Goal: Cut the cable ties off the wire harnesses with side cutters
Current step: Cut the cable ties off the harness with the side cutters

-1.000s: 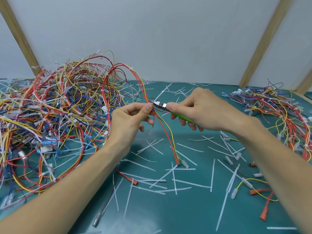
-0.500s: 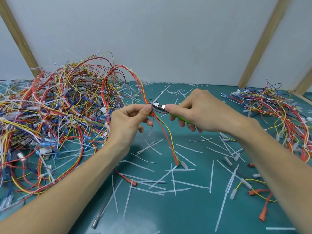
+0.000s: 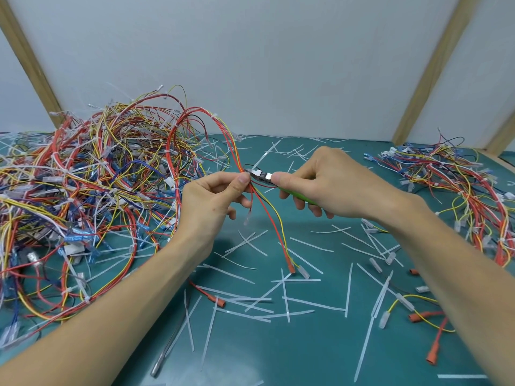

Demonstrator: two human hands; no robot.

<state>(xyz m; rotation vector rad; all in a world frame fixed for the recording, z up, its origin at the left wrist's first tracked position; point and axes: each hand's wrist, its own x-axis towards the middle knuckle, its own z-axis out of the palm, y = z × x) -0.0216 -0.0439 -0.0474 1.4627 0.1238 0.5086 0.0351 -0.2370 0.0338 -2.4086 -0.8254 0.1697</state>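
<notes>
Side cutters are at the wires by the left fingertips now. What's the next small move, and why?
Probably squeeze the handles to snip. The right hand holds the side cutters with their tip against the wire bundle, right where the left hand pinches it. Whether only the tie sits between the blades is too small to tell, so check that first.

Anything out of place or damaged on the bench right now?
No damage shows. Cut cable ties litter the green mat, expected for this job. The one oddity is a grey metal rod lying at the near edge among them. The left hand pinches the wires while the right hand holds the side cutters there.
</notes>
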